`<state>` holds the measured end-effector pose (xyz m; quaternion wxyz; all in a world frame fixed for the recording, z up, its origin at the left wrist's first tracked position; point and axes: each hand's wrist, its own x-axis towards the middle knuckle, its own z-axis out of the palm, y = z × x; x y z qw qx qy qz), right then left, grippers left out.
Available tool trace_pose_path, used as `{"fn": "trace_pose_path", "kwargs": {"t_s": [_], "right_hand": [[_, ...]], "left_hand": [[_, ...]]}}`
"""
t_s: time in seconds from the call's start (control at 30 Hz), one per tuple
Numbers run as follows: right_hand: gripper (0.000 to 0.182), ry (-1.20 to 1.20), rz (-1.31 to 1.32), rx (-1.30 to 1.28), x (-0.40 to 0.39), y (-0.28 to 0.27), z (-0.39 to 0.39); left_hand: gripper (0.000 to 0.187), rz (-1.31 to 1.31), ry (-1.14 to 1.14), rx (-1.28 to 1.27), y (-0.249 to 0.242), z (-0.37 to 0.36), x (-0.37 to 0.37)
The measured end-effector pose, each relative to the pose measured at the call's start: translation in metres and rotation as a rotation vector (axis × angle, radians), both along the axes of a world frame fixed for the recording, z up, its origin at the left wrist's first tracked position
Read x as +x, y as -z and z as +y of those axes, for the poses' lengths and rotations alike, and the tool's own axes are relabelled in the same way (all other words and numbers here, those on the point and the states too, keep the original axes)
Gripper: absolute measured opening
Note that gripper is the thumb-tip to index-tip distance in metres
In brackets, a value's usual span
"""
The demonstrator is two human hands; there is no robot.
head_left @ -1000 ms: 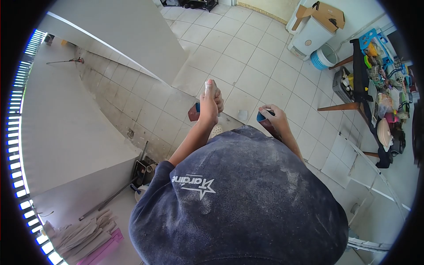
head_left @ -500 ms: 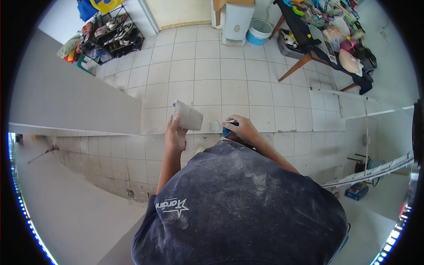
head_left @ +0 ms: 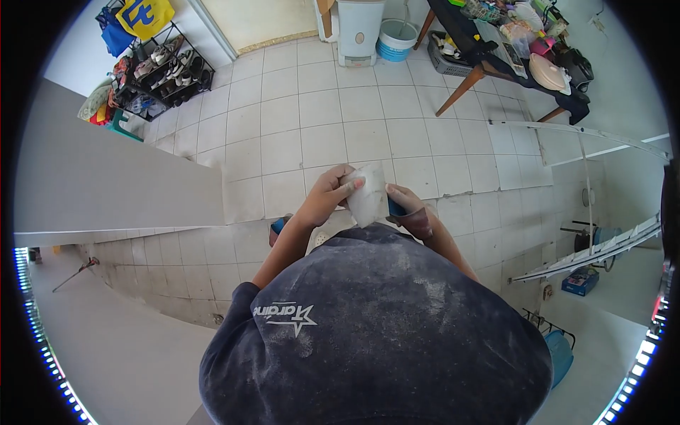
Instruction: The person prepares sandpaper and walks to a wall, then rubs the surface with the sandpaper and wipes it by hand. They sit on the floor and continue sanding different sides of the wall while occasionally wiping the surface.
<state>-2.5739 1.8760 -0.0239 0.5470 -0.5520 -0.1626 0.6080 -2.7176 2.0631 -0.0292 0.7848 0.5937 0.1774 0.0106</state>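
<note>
My left hand (head_left: 331,193) grips a whitish, dusty block-like piece (head_left: 367,197) by its left side, thumb across its face. Close to the right side of that piece, my right hand (head_left: 407,201) is closed on a dark blue object (head_left: 397,207), with a reddish-brown flap (head_left: 418,222) hanging below the fingers. Whether the blue object touches the white piece is unclear. Both hands are just in front of the dusty dark shirt (head_left: 397,304), above the tiled floor (head_left: 319,142).
A shoe rack (head_left: 166,78) stands at the upper left, beyond a grey wall (head_left: 113,170). White bin (head_left: 360,35), bucket (head_left: 397,41) and a cluttered table (head_left: 489,64) are at the top. A metal ladder-like frame (head_left: 595,262) is at the right.
My left hand has moved right with the white piece, now upright beside my right hand. The reddish-brown flap shows more below my right hand. The view has shifted slightly.
</note>
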Motion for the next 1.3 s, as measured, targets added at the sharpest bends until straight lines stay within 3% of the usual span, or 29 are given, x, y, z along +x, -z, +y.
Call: {"fn": "trace_pose_path", "kwargs": {"t_s": [0.1, 0.2, 0.33, 0.47, 0.73, 0.9, 1.07, 1.1, 1.2, 1.23, 1.3], "right_hand": [[0.05, 0.104, -0.022, 0.051, -0.013, 0.001, 0.007], [0.045, 0.091, 0.135, 0.137, -0.015, -0.01, 0.013], [0.058, -0.24, 0.292, 0.145, -0.008, -0.018, 0.023], [0.067, -0.314, 0.149, 0.099, -0.037, -0.003, 0.045], [0.057, -0.27, 0.253, 0.2, -0.037, 0.001, 0.064], [0.065, -0.318, 0.163, 0.292, -0.023, 0.0, 0.069], [0.029, -0.299, 0.142, 0.292, -0.027, -0.011, 0.079], [0.023, -0.267, 0.171, 0.269, -0.029, -0.014, 0.082], [0.033, -0.1, -0.41, 0.183, -0.051, -0.021, 0.097], [0.039, -0.118, -0.746, 0.241, -0.046, -0.019, 0.101], [0.039, -0.212, -0.88, 0.202, -0.034, -0.02, 0.104]], "left_hand": [[0.034, 0.022, -0.078, 0.076, -0.004, 0.004, -0.006], [0.03, 0.027, -0.137, 0.178, -0.017, 0.009, -0.02], [0.023, -0.049, -0.113, 0.332, -0.014, 0.015, -0.039], [0.02, -0.028, -0.068, 0.619, -0.026, 0.019, -0.055], [0.022, 0.014, -0.399, 0.509, -0.032, 0.025, -0.092], [0.023, 0.107, -0.651, 0.52, -0.025, 0.028, -0.113], [0.023, 0.22, -0.637, 0.716, -0.033, 0.007, -0.115], [0.02, 0.101, -0.707, 0.897, -0.026, 0.004, -0.111], [0.016, 0.059, -0.753, 0.983, -0.017, -0.005, -0.106], [0.02, 0.086, -0.751, 0.981, -0.022, -0.006, -0.104], [0.024, 0.15, -0.571, 0.675, -0.021, 0.004, -0.11]]}}
